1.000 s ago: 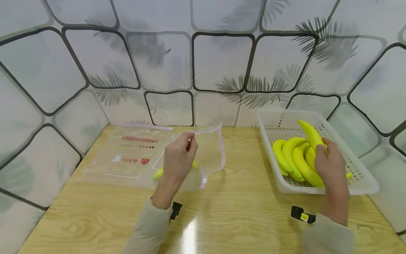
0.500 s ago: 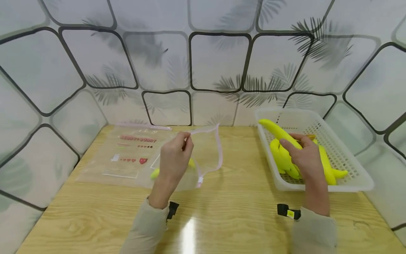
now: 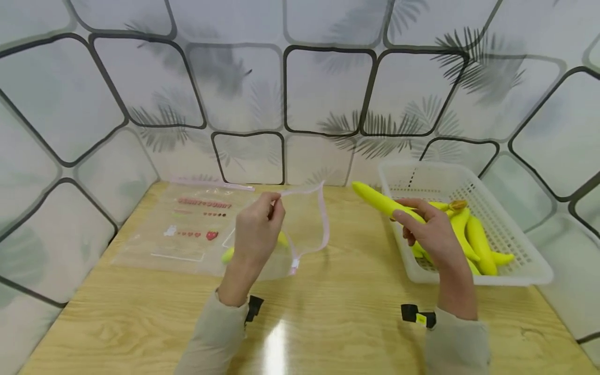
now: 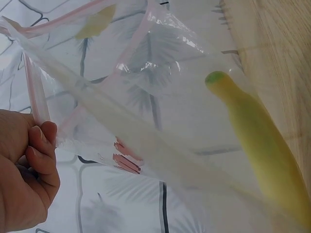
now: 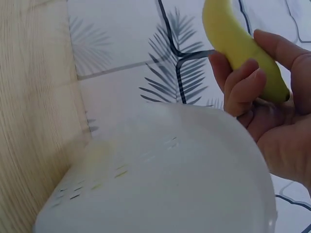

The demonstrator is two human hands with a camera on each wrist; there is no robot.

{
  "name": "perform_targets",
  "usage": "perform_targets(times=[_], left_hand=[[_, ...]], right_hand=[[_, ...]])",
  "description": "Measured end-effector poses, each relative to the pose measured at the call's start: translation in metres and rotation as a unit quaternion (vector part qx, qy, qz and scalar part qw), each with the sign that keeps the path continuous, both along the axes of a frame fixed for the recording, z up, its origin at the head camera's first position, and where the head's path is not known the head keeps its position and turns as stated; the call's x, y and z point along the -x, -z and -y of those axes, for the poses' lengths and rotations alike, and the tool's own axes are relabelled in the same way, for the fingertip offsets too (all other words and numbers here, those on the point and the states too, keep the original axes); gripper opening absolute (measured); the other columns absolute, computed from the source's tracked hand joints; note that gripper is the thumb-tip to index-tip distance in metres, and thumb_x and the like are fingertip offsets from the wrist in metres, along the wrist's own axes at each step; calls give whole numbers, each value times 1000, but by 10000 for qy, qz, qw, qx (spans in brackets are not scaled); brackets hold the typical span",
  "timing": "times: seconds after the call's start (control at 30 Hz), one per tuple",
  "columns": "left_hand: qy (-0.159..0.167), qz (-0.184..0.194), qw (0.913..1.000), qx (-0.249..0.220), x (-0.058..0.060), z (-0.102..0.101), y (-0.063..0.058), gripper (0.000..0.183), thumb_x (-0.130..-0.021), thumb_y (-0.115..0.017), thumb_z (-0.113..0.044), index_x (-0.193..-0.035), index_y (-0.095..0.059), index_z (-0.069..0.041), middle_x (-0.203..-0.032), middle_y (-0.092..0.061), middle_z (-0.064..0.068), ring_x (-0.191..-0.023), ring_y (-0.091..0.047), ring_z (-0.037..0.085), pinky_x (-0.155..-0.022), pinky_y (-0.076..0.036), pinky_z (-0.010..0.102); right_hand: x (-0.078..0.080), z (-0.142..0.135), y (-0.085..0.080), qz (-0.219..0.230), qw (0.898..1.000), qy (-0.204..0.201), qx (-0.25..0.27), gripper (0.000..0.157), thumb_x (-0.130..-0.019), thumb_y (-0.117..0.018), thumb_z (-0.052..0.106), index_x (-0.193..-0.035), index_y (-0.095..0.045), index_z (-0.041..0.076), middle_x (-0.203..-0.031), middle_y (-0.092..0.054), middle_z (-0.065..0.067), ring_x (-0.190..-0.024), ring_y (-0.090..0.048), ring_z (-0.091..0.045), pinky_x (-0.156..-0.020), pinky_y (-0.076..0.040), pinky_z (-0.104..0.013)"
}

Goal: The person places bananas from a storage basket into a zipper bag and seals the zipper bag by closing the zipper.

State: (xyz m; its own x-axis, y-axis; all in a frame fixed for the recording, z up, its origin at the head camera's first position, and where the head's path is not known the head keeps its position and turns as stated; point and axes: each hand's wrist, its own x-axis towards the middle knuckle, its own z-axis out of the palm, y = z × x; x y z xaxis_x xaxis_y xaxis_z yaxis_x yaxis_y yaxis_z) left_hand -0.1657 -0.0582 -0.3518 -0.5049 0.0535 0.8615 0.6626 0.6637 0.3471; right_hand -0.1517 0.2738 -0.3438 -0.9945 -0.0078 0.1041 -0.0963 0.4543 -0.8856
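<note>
At frame right, the right hand (image 3: pixel 431 234) grips a banana (image 3: pixel 375 199) over the basket's edge (image 3: pixel 405 256); across open surface (image 3: pixel 349 312), the left hand (image 3: pixel 254 232) pinches a bag (image 3: pixel 187 247) by its edge.

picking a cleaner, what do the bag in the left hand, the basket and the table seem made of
Bag: thin clear plastic film, glossy; a banana shows through, and it catches glints.
Basket: probably moulded plastic, milky, smooth; neat slots pierce its translucent-looking wall.
Table: wood or printed laminate, semi-gloss; grain shows, light reflects.
</note>
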Motion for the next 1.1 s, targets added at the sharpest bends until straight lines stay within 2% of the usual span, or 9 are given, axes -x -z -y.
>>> perform_targets(times=[0.07, 0.17, 0.27, 0.43, 0.5, 0.6, 0.7, 0.8, 1.1], left_hand=[[-52, -33, 10000, 2, 0, 1, -2, 8, -86, -62, 11, -91, -68, 9, -59, -58, 9, -46, -42, 10, -43, -35, 20], [-92, -45, 9999, 30, 1, 2, -4, 7, -86, -62, 10, -90, -68, 9, -60, -59, 9, -46, -43, 10, -43, -37, 22], [-91, -47, 9999, 64, 1, 2, -5, 7, -86, -62, 10, -90, -68, 9, -59, -59, 9, -46, -42, 10, -42, -37, 22], [-75, -76, 9999, 42, 2, 2, -6, 7, -86, -62, 10, -89, -68, 9, -59, -59, 9, -45, -42, 10, -43, -36, 20], [-67, -96, 9999, 17, 2, 2, -6, 7, -86, -62, 10, -88, -68, 9, -59, -59, 9, -46, -42, 10, -43, -35, 20], [-38, -116, 9999, 2, 3, 2, -6, 7, -85, -62, 11, -88, -68, 9, -59, -59, 8, -46, -42, 10, -43, -35, 19], [-3, -108, 9999, -6, 3, 2, -5, 8, -85, -61, 11, -89, -68, 8, -59, -58, 8, -46, -42, 9, -44, -35, 19], [16, -47, 10000, -8, 2, 2, -4, 8, -86, -61, 11, -89, -68, 8, -59, -58, 8, -47, -41, 9, -43, -35, 20], [-28, -47, 10000, -38, -1, 1, -2, 6, -87, -62, 10, -90, -68, 9, -61, -58, 9, -47, -40, 10, -43, -36, 19]], right_hand=[[1, 2, 0, 12, 9995, -266, 158, 49, -100, -59, 38, -138, -55, 7, -89, -69, 6, -59, -54, -16, -54, -50, -28], [2, 5, 1, 183, 9973, -610, 362, 48, -102, -54, 39, -134, -57, 5, -83, -69, 1, -54, -52, -14, -50, -48, -27], [3, 8, 3, 294, 9946, -892, 453, 48, -104, -48, 42, -131, -61, 6, -74, -65, -4, -50, -48, -12, -45, -45, -27], [8, 17, 9, 359, 9897, -1231, 640, 46, -105, -44, 43, -124, -65, 6, -65, -57, -5, -47, -44, -10, -41, -40, -25], [9, 21, 10, 469, 9875, -1297, 764, 46, -105, -45, 42, -123, -65, 5, -65, -57, -4, -47, -45, -10, -42, -42, -24], [10, 28, 13, 690, 9835, -1389, 935, 47, -103, -51, 38, -124, -63, -2, -67, -60, -6, -50, -53, -11, -47, -49, -25], [11, 33, 16, 895, 9802, -1481, 964, 47, -102, -56, 33, -125, -62, -7, -71, -64, -12, -55, -63, -15, -53, -57, -30], [12, 38, 18, 1003, 9783, -1569, 909, 47, -101, -59, 31, -124, -61, -9, -72, -65, -14, -57, -67, -18, -55, -58, -35], [15, 56, 27, 1244, 9724, -1763, 888, 55, -106, -41, 43, -131, -56, -4, -67, -63, -8, -50, -63, -14, -47, -55, -31]])
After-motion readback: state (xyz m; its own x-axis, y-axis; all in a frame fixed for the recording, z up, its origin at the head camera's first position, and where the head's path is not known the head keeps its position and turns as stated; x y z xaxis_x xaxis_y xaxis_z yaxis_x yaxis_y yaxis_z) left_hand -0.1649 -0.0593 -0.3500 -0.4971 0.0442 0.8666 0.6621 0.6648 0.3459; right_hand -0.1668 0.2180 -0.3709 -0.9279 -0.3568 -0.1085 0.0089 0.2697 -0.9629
